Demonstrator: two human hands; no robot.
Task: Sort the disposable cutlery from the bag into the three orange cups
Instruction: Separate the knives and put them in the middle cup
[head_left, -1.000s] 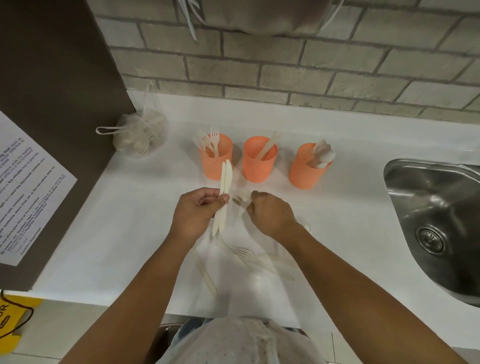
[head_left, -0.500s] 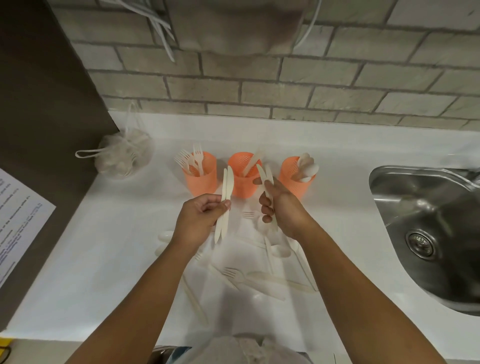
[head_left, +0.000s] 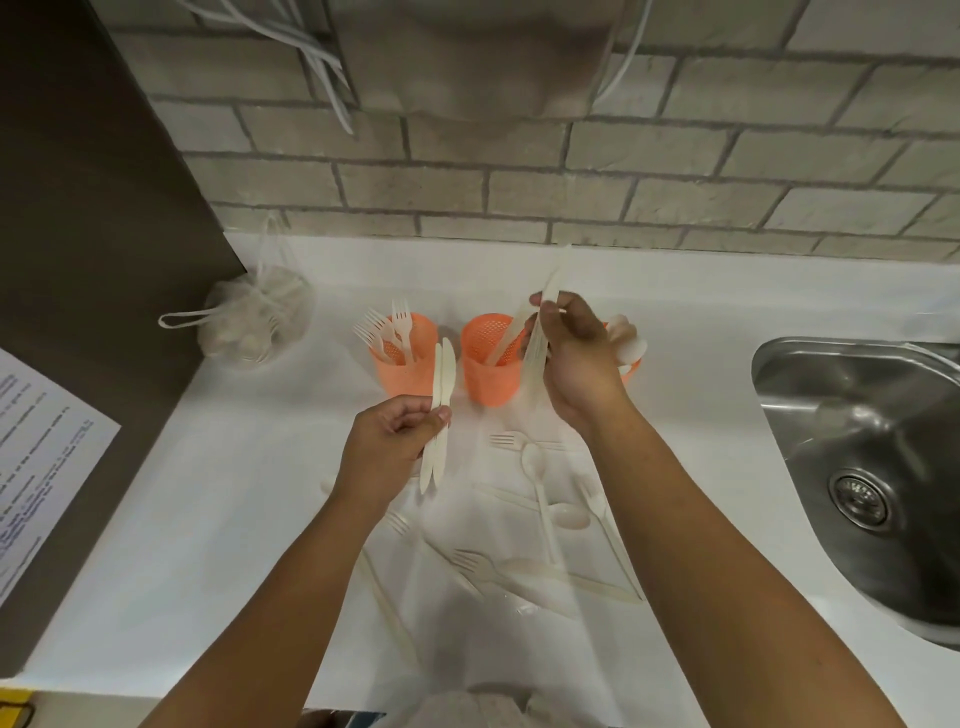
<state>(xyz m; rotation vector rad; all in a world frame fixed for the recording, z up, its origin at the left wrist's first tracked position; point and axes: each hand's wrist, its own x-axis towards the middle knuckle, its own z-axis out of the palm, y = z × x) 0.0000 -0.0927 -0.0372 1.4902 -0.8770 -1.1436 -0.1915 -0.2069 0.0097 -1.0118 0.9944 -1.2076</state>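
knives (head_left: 444, 382) pinched in left hand (head_left: 389, 447), right hand (head_left: 576, 358); white counter (head_left: 208, 519), brick wall (head_left: 571, 192), sink (head_left: 862, 431).

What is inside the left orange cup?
Several forks stand in the left cup, tines up. The knives held by the left hand cover its right edge, and its wall hides the handle ends.

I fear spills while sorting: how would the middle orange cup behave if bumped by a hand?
Probably light: the middle orange cup has thin, perforated plastic walls. With only one knife leaning on its rim, it likely tips or slides easily on the smooth white counter.
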